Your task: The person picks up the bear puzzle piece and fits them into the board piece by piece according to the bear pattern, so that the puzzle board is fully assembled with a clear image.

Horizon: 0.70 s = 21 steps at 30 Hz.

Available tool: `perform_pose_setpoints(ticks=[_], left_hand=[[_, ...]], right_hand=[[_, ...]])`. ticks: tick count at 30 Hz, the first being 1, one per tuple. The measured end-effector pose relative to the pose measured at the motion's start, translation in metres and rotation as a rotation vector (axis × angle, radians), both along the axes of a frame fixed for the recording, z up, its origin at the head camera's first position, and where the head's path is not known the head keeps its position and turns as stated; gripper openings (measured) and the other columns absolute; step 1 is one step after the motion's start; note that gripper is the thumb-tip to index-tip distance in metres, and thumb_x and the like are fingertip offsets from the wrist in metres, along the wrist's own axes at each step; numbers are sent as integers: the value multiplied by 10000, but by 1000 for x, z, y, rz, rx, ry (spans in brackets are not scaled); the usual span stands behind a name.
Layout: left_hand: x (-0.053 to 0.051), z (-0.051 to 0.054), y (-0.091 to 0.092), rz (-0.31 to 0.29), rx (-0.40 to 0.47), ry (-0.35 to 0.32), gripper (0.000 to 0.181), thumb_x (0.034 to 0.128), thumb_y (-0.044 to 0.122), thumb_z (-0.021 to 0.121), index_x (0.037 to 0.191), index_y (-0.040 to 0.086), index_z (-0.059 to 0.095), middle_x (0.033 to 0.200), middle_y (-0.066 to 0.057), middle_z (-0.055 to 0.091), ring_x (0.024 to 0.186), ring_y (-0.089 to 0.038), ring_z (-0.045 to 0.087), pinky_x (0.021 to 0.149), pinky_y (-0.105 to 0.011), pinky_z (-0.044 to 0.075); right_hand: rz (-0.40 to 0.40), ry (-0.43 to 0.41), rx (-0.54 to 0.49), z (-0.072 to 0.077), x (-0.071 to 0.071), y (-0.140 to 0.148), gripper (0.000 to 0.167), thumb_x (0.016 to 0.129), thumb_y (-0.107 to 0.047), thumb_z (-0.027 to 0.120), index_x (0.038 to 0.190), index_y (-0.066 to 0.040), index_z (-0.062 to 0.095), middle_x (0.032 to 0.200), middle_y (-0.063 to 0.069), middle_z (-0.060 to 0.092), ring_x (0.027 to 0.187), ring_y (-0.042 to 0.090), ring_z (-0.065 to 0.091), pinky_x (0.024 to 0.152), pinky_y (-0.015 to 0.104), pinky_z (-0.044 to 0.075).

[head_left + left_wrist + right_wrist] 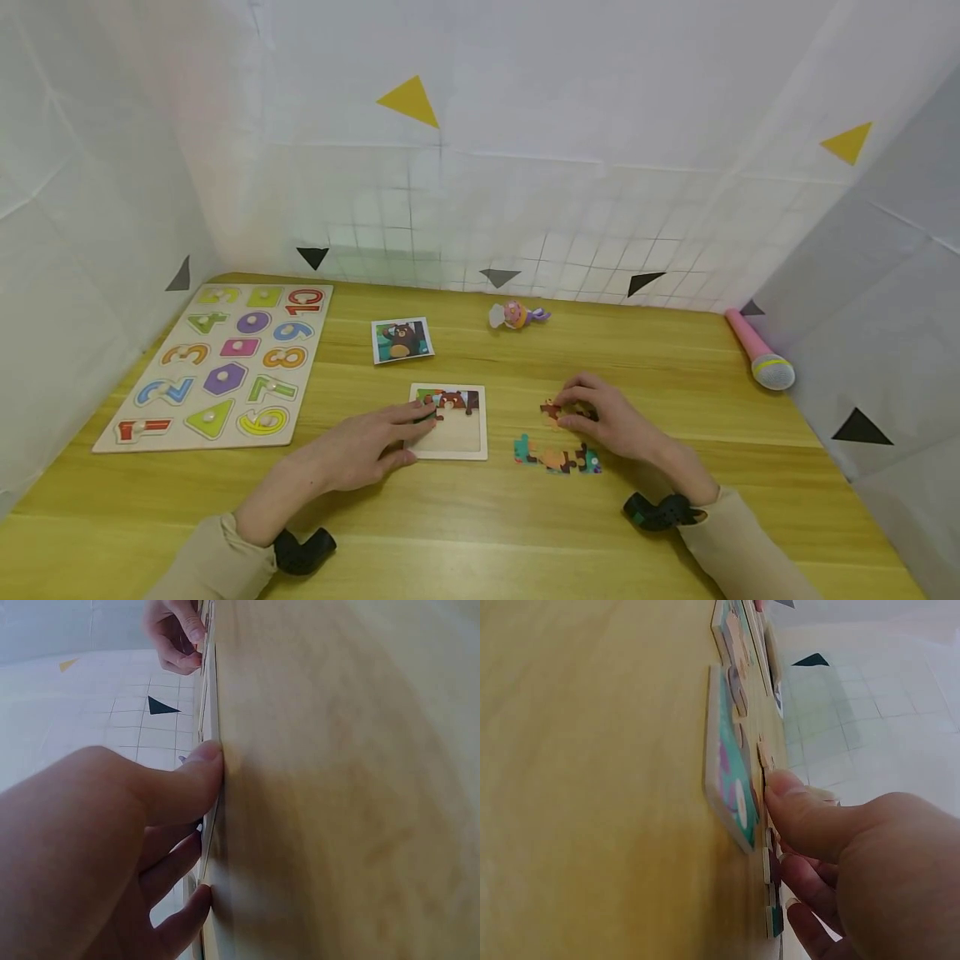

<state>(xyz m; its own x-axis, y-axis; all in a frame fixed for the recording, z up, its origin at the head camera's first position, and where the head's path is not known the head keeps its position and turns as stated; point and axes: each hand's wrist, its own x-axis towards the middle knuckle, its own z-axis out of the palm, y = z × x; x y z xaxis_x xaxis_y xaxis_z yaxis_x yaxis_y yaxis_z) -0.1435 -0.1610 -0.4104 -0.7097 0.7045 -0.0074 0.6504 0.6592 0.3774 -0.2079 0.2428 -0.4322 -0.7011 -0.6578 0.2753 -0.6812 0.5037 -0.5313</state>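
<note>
My left hand (360,446) rests at the left side of a small wooden puzzle tray (450,455), fingertips over its left part and thumb at the near left corner. Fitted along the top of the tray are bear-picture pieces (452,398). To the right of the tray, my right hand (611,417) pinches an orange-brown puzzle piece (552,414) between thumb and fingers, close to the table. Under those fingers another dark piece is partly hidden. Nearer me lie several loose pieces (555,460); in the right wrist view a teal piece (731,769) shows beside my thumb.
A bear picture card (402,340) lies behind the tray. At the left is a number-and-shape peg board (225,375). A candy-shaped toy (516,315) lies near the back, and a pink toy microphone (761,354) at the right. White sheeting (525,167) encloses the table.
</note>
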Motion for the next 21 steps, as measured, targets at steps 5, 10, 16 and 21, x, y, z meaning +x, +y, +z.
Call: perform_pose_setpoints(ticks=[5,10,16,21], left_hand=[[0,1,0,-5,2,-9,524,1039,276,545,1531,148,421,1629,-27,319,1488,-271,317,1160,-485,365],[0,1,0,-8,7,-9,522,1039,266,546,1530,141,422,1628,-35,321,1488,-274,317,1161,-485,363],[0,1,1,-9,12,-12,522,1040,264,545,1531,138,421,1627,-41,322,1489,-279,314,1162,-493,360],[0,1,0,-2,5,-22,527,1039,270,545,1535,147,416,1629,-36,319,1491,-283,308,1160,-502,360]], right_hand=[[-1,-3,-2,-1,0,0,169,957,-117,677,1125,-104,686,1121,27,598,960,153,567,784,309,499],[-14,-3,1,1,2,0,176,964,-112,665,1138,-90,677,1133,34,597,995,150,573,821,328,515],[-11,6,-3,3,3,0,188,962,-92,662,1148,-70,666,1124,40,595,989,149,574,819,316,519],[-39,-10,2,6,4,-4,204,968,-126,659,1166,-77,654,1114,12,617,1012,133,596,844,312,532]])
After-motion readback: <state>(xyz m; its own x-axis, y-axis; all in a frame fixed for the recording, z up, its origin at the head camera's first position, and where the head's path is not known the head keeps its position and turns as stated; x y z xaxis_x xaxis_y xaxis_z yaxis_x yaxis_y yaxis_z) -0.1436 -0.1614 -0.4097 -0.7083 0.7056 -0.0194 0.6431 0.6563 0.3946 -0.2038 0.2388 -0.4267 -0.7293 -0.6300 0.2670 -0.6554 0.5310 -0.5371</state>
